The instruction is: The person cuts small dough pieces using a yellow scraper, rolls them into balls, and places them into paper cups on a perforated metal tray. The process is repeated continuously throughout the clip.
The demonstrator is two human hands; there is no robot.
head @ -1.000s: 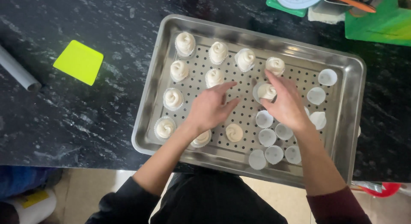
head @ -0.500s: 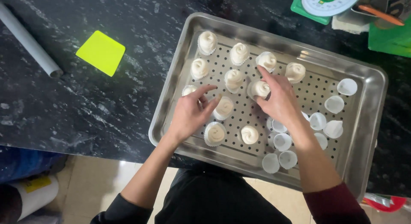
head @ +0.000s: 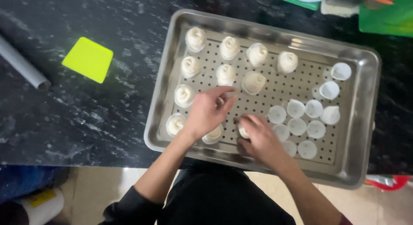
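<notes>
A dark stone counter (head: 86,109) carries a metal tray (head: 370,122) with small holes in its floor. On the tray stand white dough pieces (head: 229,47) in paper cups, and empty paper cups (head: 314,109) lie at its right part. The left hand (head: 206,113) hovers half open above one dough piece at the near edge, holding nothing. The right hand (head: 260,139) closes its fingers around another dough piece (head: 243,131) near the tray's front edge. A yellow scraper (head: 88,59) lies apart on the left.

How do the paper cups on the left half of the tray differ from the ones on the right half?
The left cups each hold a swirled white dough piece; the right cups are empty. The left cups sit in spaced rows, while the right cups cluster closely, some touching. The left hand and right hand work beside the left cups, not the right cups. Both are white pleated liners on the perforated tray.
</notes>
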